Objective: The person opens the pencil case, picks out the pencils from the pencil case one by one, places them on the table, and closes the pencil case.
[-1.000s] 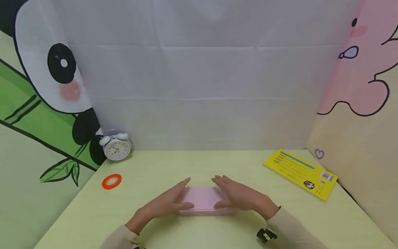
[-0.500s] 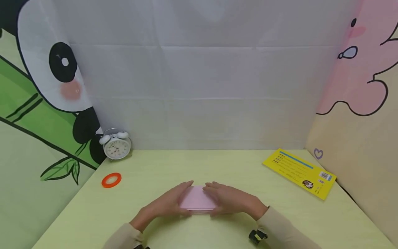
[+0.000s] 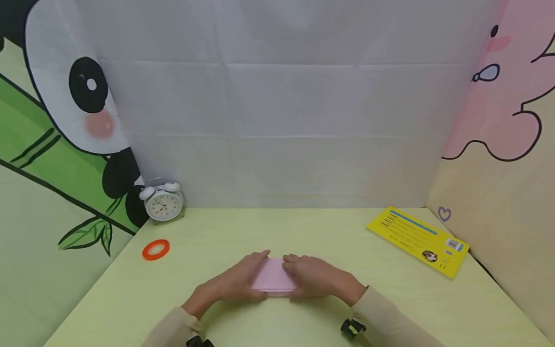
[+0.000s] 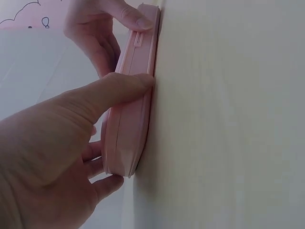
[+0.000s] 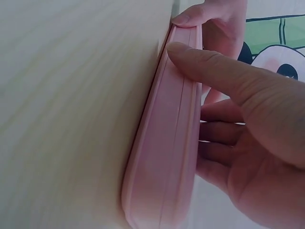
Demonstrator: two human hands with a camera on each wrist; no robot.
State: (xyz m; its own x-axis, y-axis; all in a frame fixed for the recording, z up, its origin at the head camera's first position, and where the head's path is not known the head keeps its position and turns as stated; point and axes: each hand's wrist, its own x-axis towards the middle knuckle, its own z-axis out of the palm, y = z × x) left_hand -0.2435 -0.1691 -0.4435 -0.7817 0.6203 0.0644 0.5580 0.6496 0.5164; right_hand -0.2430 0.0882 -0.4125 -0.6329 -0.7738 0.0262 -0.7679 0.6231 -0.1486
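Note:
A flat pink plastic case [image 3: 274,275] with rounded ends lies on the table in front of me, closed. My left hand [image 3: 237,279] holds its left part, the thumb along the front side and the fingers over the top. On the right part my right hand [image 3: 317,277] grips in the same way. The left wrist view shows a seam and a small latch [image 4: 138,39] on the front side of the case, between the two thumbs. In the right wrist view the case [image 5: 164,138] sits against the tabletop. Its contents are hidden.
A white alarm clock [image 3: 164,202] stands at the back left of the table [image 3: 277,231]. In front of it lies an orange ring [image 3: 150,256], like a tape roll. A yellow printed booklet [image 3: 412,238] lies at the right. A white sheet [image 3: 277,106] hangs behind.
Both hands have come down onto the case, and the right hand has moved inward to the left. The thumbs now rest on its front side. The case has hardly moved.

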